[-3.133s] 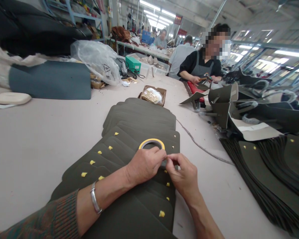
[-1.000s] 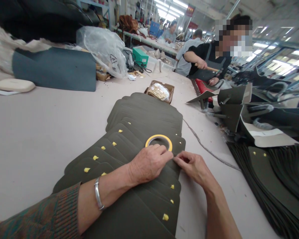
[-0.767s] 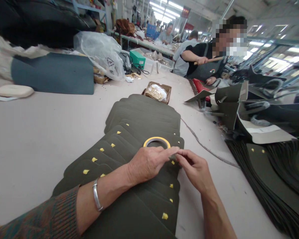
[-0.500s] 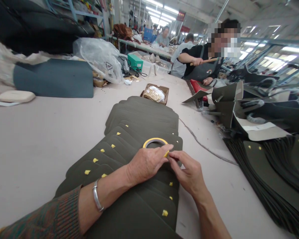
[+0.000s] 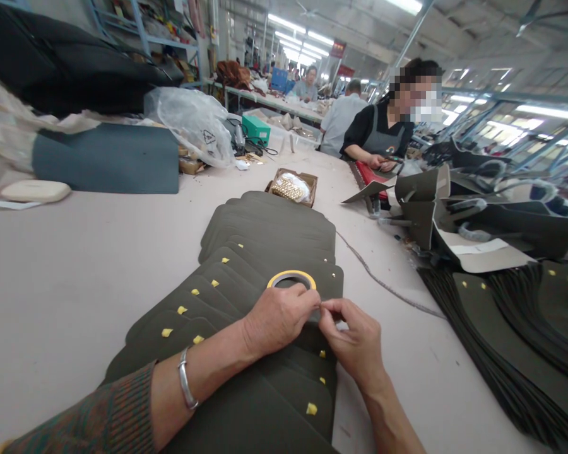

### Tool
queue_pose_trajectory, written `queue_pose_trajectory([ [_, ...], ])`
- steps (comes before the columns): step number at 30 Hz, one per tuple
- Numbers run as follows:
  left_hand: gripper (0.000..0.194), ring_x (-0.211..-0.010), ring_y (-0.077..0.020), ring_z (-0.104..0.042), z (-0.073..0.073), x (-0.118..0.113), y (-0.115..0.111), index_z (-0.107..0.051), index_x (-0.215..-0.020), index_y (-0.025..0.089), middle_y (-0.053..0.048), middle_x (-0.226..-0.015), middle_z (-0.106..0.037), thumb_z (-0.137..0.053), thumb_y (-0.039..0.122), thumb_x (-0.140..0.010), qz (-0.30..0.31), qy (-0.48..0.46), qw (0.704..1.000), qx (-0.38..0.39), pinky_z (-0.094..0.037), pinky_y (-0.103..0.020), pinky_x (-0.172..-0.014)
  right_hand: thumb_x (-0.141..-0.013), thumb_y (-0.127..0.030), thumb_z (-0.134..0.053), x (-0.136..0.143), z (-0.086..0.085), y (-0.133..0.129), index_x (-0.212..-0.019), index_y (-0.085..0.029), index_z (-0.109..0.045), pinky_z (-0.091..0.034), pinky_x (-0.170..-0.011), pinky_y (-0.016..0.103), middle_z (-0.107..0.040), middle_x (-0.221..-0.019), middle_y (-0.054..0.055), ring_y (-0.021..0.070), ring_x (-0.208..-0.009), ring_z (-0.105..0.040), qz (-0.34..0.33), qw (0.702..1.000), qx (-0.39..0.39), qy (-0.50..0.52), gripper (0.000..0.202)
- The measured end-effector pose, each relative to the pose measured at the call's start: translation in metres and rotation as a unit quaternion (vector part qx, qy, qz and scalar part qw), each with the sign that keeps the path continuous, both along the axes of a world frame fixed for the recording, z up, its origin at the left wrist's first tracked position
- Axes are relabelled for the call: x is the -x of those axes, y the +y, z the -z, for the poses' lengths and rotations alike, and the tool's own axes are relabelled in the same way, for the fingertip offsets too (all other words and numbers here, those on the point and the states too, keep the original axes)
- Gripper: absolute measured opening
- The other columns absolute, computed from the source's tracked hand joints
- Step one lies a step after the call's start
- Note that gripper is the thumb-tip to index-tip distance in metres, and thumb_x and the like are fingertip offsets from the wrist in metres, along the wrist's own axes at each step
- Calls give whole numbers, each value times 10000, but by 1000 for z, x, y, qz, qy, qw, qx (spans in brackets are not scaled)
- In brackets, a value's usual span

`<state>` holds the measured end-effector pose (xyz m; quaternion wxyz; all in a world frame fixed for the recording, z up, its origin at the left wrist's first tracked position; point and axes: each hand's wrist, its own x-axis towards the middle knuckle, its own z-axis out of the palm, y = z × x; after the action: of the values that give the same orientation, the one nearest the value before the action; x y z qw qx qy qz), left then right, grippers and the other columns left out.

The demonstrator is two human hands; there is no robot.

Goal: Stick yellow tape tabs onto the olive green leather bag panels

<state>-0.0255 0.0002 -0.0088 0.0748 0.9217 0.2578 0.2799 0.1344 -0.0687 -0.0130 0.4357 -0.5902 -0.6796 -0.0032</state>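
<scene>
My left hand is closed with its fingers against a roll of yellow tape, which rests over the dark green panels. My right hand pinches thumb and forefinger right beside the left fingertips, at the end of the tape; the pinched bit itself is mostly hidden. Beneath both hands lie overlapping dark green panels, fanned out in a stack. Small yellow tape pieces dot the panels on the left, with a few more along the right side. Two small metal studs show near the right corners.
Beyond the panels is a small cardboard box with gold-coloured studs. Dark strips and part-made bags pile up at right. A blue-grey sheet and plastic bag lie at left. A co-worker works across the table.
My left fingers have curled in and the thumb has dropped, hiding the yellow bit between the hands. The right hand stays pinched. Across the table, the co-worker has lowered the wooden-handled tool.
</scene>
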Motion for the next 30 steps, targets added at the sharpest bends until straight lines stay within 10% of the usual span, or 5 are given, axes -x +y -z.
queue_pose_trajectory([
  [7, 279, -605, -137, -545, 1, -4, 2, -582, -802, 184, -15, -718, -573, -341, 195, -941, 2, -48, 994, -98, -390, -227, -514, -737, -321, -645, 7, -9, 5, -679, -156, -624, -475, -454, 201, -601, -503, -27, 104, -442, -560, 12, 913, 183, 364, 176],
  [17, 168, -717, -119, -574, -3, -4, -9, -554, -857, 175, -10, -790, -583, -410, 177, -945, 13, -105, 994, -39, -462, -212, -636, -667, -341, -718, -26, 5, 19, -678, -141, -654, -498, -445, 208, -603, -528, -16, 105, -446, -564, 133, 891, 153, 406, 210],
  [30, 139, -885, -233, -490, 10, -13, 22, -560, -987, 186, -63, -929, -587, -435, 180, -926, -45, 139, 989, -37, -418, -377, -786, -673, -481, -751, -63, 33, 19, -829, -122, -701, -554, -598, 274, -684, -698, 57, 145, -609, -627, 80, 891, 214, 392, 395],
])
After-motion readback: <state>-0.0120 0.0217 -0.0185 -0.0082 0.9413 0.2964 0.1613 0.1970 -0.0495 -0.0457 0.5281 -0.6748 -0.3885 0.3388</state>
